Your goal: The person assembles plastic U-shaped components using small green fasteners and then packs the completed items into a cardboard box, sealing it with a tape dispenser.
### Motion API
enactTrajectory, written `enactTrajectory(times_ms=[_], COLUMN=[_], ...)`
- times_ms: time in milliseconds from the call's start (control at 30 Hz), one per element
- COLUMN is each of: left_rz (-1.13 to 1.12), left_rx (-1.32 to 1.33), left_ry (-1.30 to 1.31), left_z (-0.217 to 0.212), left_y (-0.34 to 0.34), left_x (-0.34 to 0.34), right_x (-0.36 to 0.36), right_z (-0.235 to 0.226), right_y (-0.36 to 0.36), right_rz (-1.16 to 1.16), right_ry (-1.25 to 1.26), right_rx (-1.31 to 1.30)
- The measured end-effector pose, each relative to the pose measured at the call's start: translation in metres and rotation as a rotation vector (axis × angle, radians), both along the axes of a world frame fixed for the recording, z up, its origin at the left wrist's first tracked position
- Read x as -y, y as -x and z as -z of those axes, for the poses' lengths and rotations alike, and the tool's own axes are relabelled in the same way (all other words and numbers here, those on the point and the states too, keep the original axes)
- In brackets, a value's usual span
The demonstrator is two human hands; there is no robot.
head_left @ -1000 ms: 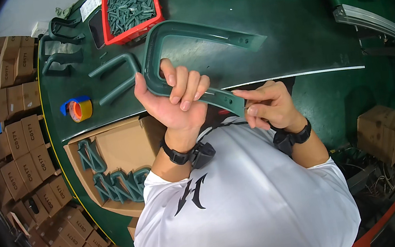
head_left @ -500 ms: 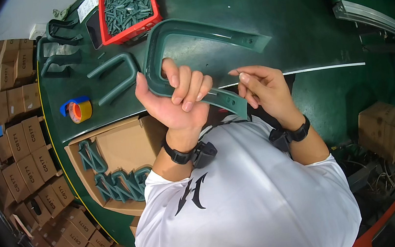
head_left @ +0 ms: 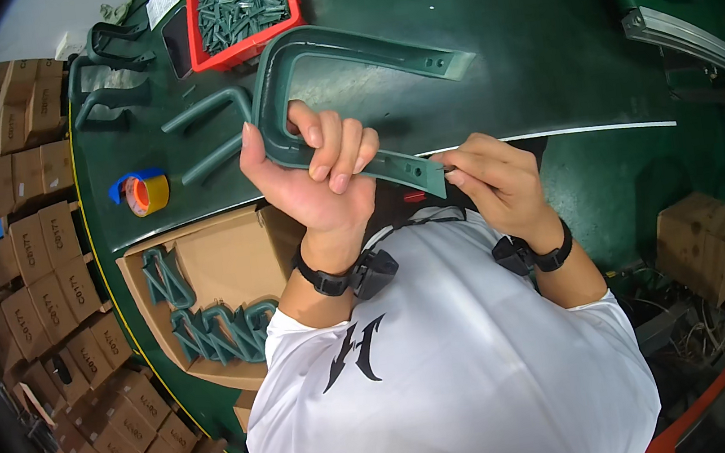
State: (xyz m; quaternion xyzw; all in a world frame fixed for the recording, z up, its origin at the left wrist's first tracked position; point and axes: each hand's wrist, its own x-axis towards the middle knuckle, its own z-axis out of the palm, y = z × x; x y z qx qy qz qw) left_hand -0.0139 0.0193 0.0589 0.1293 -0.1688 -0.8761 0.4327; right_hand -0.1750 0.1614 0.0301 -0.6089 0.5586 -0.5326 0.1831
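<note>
My left hand (head_left: 320, 177) is closed round the lower bend of a large dark green U-shaped handle (head_left: 268, 84), thumb pointing up. The handle's open side faces right, and its far arm reaches over the table. Both flat ends show small holes. At the tip of the nearer arm, my right hand (head_left: 497, 176) is closed in a pinch. A tiny dark bit shows between its fingertips and the handle's end, too small to make out. Behind the held handle, another green U-shaped handle (head_left: 203, 110) lies on the table, partly covered.
A red bin (head_left: 246, 52) of small green pieces stands at the back. Rolls of tape (head_left: 146, 195) and more green handles (head_left: 112, 101) lie to the left. Below them, an open carton (head_left: 232, 233) holds several green handles. Stacked cartons (head_left: 39, 248) line the far left.
The handle has shifted slightly left and up in the picture. My right hand's fingertips have come down and drawn together at the end of its nearer arm.
</note>
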Motion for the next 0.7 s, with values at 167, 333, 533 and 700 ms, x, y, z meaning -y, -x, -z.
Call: enactTrajectory(times_ms=[167, 333, 533, 700], left_rz=[-0.073, -0.107, -0.179, -0.247], left_rx=[0.078, 0.111, 0.164, 0.229], left_ry=[-0.054, -0.06, -0.039, 0.238], left_z=[0.0, 0.002, -0.001, 0.003], left_y=[0.003, 0.002, 0.004, 0.004], left_x=[0.002, 0.003, 0.004, -0.004], right_x=[-0.001, 0.0, 0.0, -0.011], right_z=[0.001, 0.002, 0.007, 0.006], right_y=[0.001, -0.001, -0.012, 0.002], right_rz=[-0.042, -0.15, -0.257, -0.055], right_ry=[-0.031, -0.004, -0.066, -0.189], right_rx=[-0.081, -0.033, 0.011, 0.148])
